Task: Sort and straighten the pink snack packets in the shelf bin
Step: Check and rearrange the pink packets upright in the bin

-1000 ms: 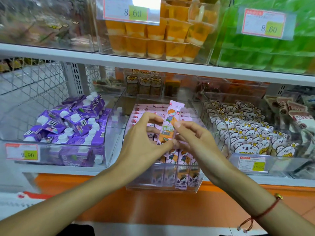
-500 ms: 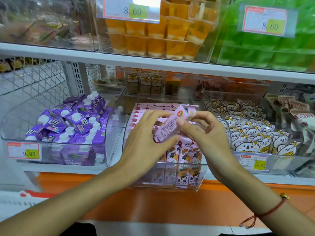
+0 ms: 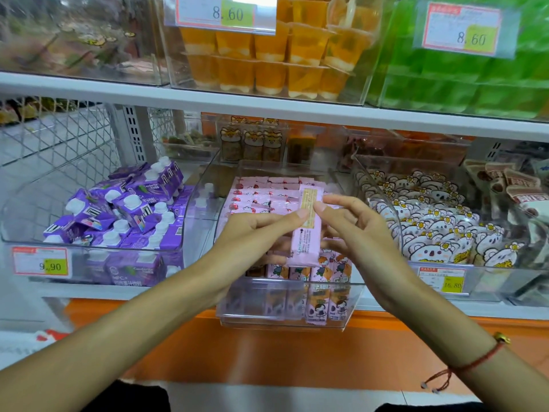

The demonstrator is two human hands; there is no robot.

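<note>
Holding packet (image 3: pixel 306 230) upright over the bin (image 3: pixel 285 319) (back side out) | left hand (image 3: pixel 252 236) pinches its left edge | right hand (image 3: pixel 353 230) fingertips pinch its right edge | more packets (image 3: pixel 261 194) lie stacked behind

Pink pkt (image 3: pixel 306 230) upright, back-side out, above bin (image 3: pixel 285 319)

White shelf (image 3: pixel 190 289) carries clear bins (image 3: pixel 285 319) of snacks.
</note>
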